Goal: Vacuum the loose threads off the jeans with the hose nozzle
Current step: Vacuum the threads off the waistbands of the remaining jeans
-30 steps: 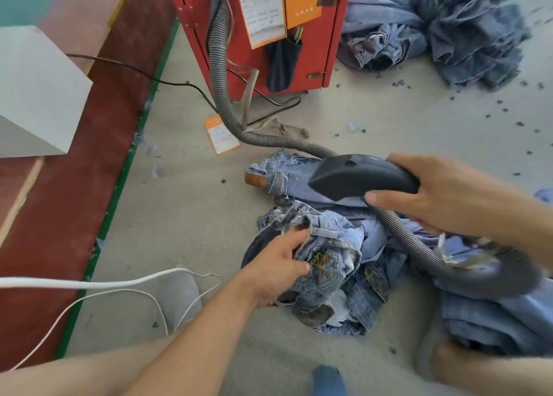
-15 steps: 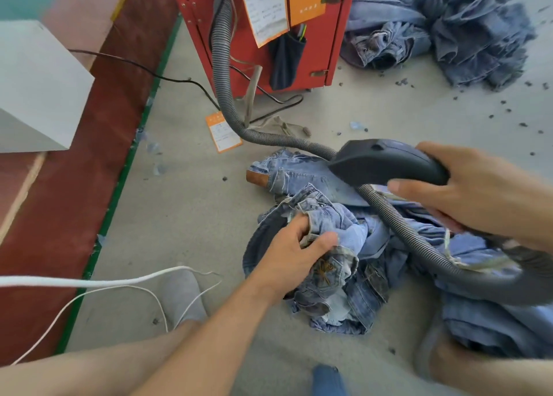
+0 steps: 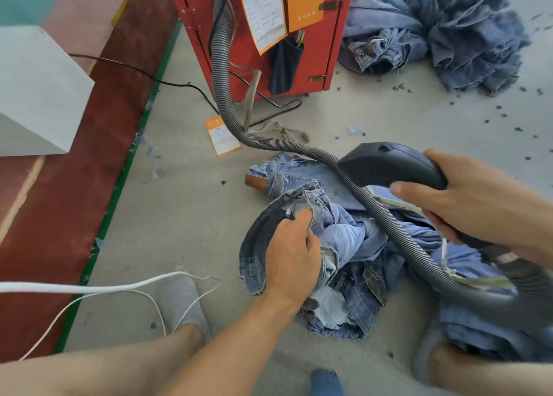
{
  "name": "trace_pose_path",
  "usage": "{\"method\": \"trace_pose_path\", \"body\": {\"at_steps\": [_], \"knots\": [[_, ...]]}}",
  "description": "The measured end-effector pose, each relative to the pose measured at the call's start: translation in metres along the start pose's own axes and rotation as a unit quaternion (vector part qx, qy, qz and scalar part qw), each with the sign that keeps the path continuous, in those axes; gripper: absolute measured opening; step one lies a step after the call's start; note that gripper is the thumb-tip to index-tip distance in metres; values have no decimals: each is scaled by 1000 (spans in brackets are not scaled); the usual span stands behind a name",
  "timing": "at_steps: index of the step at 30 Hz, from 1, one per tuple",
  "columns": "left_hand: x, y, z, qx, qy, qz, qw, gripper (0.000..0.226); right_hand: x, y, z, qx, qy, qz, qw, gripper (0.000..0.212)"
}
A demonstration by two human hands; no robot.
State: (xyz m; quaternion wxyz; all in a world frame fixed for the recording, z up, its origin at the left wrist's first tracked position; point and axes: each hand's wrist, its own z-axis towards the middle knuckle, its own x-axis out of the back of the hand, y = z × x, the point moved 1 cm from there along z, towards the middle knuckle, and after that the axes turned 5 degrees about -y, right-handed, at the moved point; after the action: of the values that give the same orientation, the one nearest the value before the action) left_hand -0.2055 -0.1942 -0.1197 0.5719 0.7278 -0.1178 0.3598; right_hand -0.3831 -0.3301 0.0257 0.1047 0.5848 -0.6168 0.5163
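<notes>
A crumpled pair of light-blue jeans (image 3: 344, 240) lies on the grey floor in front of me. My left hand (image 3: 291, 255) grips a bunched fold of the denim near the waistband. My right hand (image 3: 472, 204) holds the dark grey vacuum nozzle (image 3: 386, 165) above the far side of the jeans. A ribbed grey hose (image 3: 398, 237) runs from the red machine across the jeans and loops round under my right forearm.
The red vacuum machine (image 3: 263, 63) stands at the back with orange labels on it. A heap of jeans (image 3: 443, 27) lies at the back right, more denim (image 3: 484, 330) by my right leg. A white cord (image 3: 98, 288) crosses the floor at left. A white box (image 3: 33, 90) sits at far left.
My left hand has taken hold of the denim and pulled a fold up and over. My right hand has lifted the nozzle up and to the right.
</notes>
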Motion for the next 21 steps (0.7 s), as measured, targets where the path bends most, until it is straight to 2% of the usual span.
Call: {"method": "trace_pose_path", "body": {"at_steps": [1, 2, 4, 5, 9, 13, 19, 21], "knots": [[1, -1, 1, -2, -1, -5, 1000, 22, 1, 0, -5, -3, -15, 8, 1000, 22], [2, -2, 3, -5, -8, -21, 1000, 31, 1, -2, -9, -6, -28, 16, 999, 20], [5, -1, 8, -18, -28, -46, 998, 63, -2, -7, -14, -11, -49, 27, 998, 18], [6, 1, 10, -21, -29, -52, 998, 65, -5, -10, -14, -11, -63, 25, 998, 19], [2, 9, 11, 31, 10, -132, 991, 51, -17, -12, -14, -9, -103, 33, 994, 14], [0, 7, 14, 106, 11, -226, 968, 37, -19, -6, -15, -10, -92, 60, 994, 11], [-2, 7, 15, 102, 37, -258, 960, 15, -14, -6, -18, -24, -99, 85, 991, 24], [-5, 7, 15, 102, 43, -268, 957, 17, -21, -10, -17, -25, -116, 79, 990, 31]]}}
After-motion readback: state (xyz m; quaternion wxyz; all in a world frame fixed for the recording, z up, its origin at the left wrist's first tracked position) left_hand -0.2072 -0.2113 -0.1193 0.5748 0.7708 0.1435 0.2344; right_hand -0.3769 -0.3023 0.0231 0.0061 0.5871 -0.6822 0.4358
